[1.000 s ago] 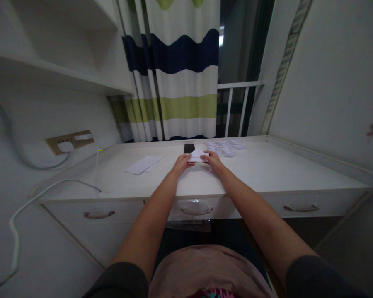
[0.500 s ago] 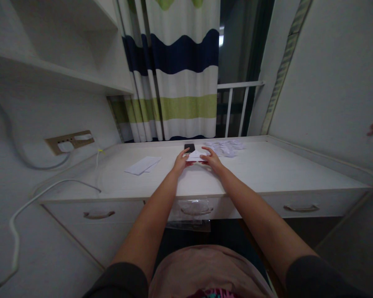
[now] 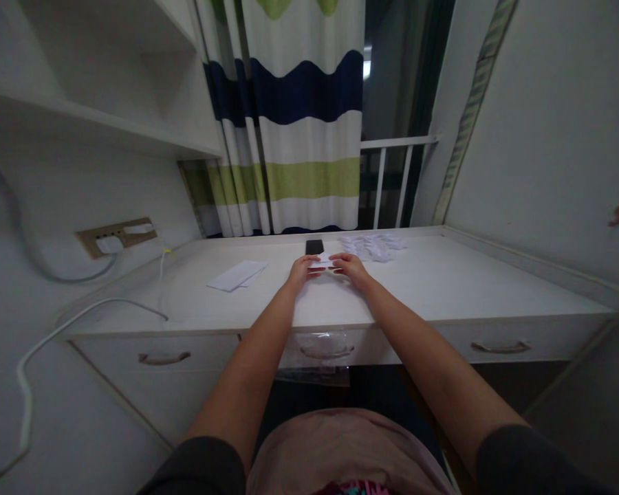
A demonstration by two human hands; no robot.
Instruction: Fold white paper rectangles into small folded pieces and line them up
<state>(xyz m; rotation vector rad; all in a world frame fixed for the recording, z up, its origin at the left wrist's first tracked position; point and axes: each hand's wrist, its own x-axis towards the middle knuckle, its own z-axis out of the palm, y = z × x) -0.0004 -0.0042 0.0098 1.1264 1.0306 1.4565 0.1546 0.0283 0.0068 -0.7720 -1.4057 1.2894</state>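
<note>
A small piece of folded white paper [image 3: 324, 260] is held just above the desk between my two hands. My left hand [image 3: 303, 270] pinches its left side, fingers beneath and thumb side on top. On the right side, my right hand [image 3: 351, 268] grips it the same way. The hands partly cover the paper, so its exact folds are hard to see. Behind it lies a flat black object [image 3: 314, 246], perhaps a phone. Close by on the right is a pile of crumpled or folded white paper pieces [image 3: 374, 246].
White paper sheets [image 3: 236, 275] lie on the left of the white desk [image 3: 474, 282]. A white cable [image 3: 98, 304] hangs over its left edge, near a wall socket [image 3: 116, 237]. A striped curtain [image 3: 309, 144] hangs behind, and drawers with handles [image 3: 500, 348] run along the front.
Both hands' raised fingers have come down onto the paper, closing in on its top. The paper's pointed top is now more covered. Paper pile and sheets are unmoved.
</note>
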